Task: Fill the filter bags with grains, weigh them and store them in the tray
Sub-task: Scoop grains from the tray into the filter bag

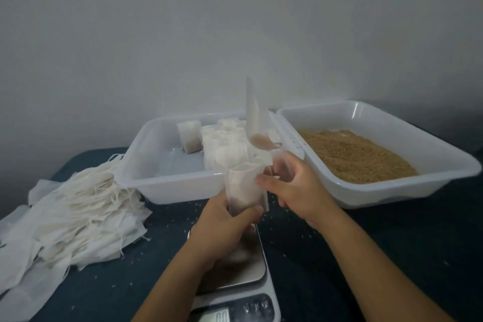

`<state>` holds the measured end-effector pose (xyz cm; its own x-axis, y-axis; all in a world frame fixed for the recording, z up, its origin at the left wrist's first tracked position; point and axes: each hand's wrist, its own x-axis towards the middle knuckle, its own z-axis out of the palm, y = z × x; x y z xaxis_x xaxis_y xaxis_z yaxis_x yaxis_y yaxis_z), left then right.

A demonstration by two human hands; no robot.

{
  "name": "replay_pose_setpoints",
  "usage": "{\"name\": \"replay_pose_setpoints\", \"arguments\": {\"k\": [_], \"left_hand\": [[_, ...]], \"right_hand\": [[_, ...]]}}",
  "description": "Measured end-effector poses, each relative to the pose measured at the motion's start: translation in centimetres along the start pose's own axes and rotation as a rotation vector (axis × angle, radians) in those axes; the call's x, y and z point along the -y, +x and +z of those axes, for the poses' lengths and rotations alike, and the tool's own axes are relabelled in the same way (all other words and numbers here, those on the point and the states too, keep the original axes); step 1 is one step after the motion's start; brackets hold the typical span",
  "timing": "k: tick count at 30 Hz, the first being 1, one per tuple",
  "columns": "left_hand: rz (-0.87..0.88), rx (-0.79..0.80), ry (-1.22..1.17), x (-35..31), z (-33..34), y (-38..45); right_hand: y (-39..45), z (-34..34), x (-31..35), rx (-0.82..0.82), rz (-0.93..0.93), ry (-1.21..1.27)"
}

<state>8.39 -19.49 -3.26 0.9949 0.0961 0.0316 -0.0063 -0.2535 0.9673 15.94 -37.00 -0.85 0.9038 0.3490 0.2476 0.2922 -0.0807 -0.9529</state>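
Left hand (230,219) grips soft gauzy filter bag (244,188); right hand (292,188) grips translucent plastic scoop (257,123).

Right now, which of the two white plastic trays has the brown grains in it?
The white plastic tray on the right, heaped with brown grains. The left white tray holds filled filter bags instead.

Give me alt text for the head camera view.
Left hand holds an open filter bag above a scale while the right hand tips a scoop of grains into it, between two white trays.
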Motion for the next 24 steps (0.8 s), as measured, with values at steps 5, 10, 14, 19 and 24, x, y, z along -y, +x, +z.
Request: {"name": "replay_pose_setpoints", "arguments": {"k": [5, 10, 14, 19, 24], "left_hand": [[0.105, 0.003, -0.086, -0.7, 0.0, -0.2], [0.219, -0.130, -0.170, -1.5, 0.0, -0.2], [0.178, -0.177, -0.214, -1.2, -0.5, 0.1], [0.098, -0.199, -0.309, -1.3, -1.4, 0.2], [0.043, -0.222, -0.326, -1.2, -2.1, 0.3]], "right_hand": [[-0.1, 0.1, 0.3, -0.039, -0.105, 0.038], [-0.3, 0.2, 0.3, -0.047, -0.109, 0.060], [-0.3, 0.0, 0.4, -0.091, -0.086, 0.069], [-0.2, 0.0, 1.0, -0.127, -0.037, -0.010], [0.0, -2.5, 2.1, -0.292, -0.042, -0.269]]}}
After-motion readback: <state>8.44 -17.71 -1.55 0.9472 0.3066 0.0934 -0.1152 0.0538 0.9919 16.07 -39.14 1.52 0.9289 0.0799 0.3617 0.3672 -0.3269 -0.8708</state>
